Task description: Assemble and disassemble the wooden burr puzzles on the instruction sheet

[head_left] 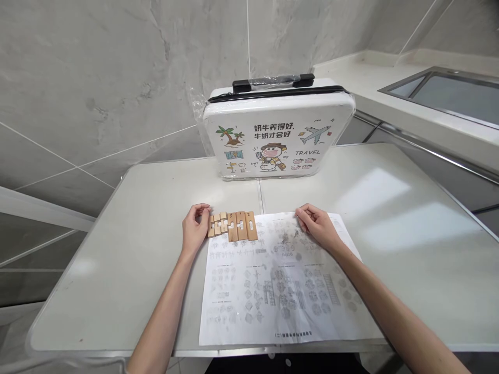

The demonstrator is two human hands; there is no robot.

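Flat wooden puzzle pieces [242, 227] lie side by side in a row at the upper left of a printed sheet [249, 324]. The longer ones carry the numbers 3, 1 and 2 and have cut-out slots; the shorter notched ones [218, 224] sit to their left. Beside the shorter pieces rests my left hand [196, 226], fingers loosely curled, with no object visible in it. My right hand [315, 223] lies on the sheet's far edge, its fingers curled in and nothing seen in them. Rows of small diagrams cover the creased, smudged paper, which faces upside down.
A white suitcase [278, 122] with a cartoon cow print and clear plastic wrap stands at the back of the pale folding table [117, 291]. Behind it rises a grey tiled wall [117, 67]. A counter [351, 78] with a sink [448, 93] runs along the right.
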